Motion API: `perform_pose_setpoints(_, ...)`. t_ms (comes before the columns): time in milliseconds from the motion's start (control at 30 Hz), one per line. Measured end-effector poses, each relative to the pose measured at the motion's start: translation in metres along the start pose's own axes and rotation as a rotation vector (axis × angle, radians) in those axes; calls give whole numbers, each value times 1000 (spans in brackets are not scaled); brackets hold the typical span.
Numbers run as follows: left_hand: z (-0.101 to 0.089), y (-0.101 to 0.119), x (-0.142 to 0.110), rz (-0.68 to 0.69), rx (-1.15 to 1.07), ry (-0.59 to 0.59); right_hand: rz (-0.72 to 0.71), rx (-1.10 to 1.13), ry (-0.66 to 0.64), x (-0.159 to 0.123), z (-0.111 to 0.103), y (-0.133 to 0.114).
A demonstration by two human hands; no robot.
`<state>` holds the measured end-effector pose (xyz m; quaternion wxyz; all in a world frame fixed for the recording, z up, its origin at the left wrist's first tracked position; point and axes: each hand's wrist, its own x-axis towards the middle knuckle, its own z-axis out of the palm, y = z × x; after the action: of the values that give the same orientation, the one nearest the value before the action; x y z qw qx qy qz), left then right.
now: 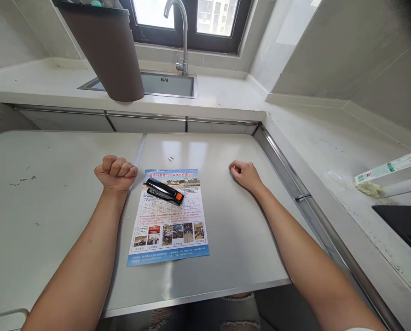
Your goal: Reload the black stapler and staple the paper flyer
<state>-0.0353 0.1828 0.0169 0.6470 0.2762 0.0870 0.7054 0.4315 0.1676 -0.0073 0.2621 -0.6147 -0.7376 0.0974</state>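
Note:
A printed flyer point(169, 243) with a blue lower border and small photos lies on the white table. Across its upper part rests a black stapler point(165, 191) with an orange end. Left of the paper, my left hand point(116, 172) is closed in a fist, knuckles up, and nothing shows in it. My right hand point(245, 174) lies to the right of the flyer, fingers curled in, with nothing seen between them. Neither hand touches the stapler or the paper. Just beyond the flyer's top edge are a few small metal pieces point(170, 159), seemingly staples.
Beyond the table point(219, 230) runs a counter with a sink point(170, 85), a faucet point(184, 37) and a tall brown bin point(105, 50). A green-and-white package point(391, 168) lies on the right counter near a black panel point(403, 223). Dark specks dot the table's left side.

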Motion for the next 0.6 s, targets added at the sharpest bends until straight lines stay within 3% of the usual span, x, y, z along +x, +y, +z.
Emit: perform_pose_setpoints(600,0,-2,1,-39,-5,14,14,34,-17,0,-3,-2)
